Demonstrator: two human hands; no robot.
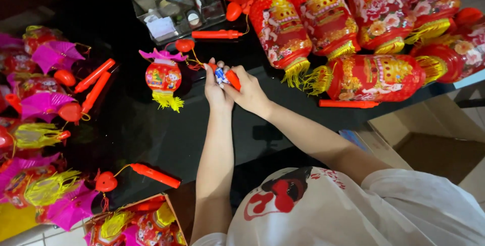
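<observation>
My left hand point(216, 90) and my right hand point(248, 94) meet over the black glossy table point(146, 130), both closed on a red plastic handle stick point(232, 79) with a small blue and white piece at its middle. A yellow cord runs from the stick's left end to a small red lantern point(163, 77) with a pink roof and yellow tassel, lying on the table to the left of my hands.
Several big red lanterns point(376, 77) with yellow fringe lie at the upper right. Pink and yellow small lanterns point(38, 104) pile at the left. Loose red handle sticks point(154, 175) lie about. A clear box point(174, 6) sits at the back, a cardboard box point(429, 145) at right.
</observation>
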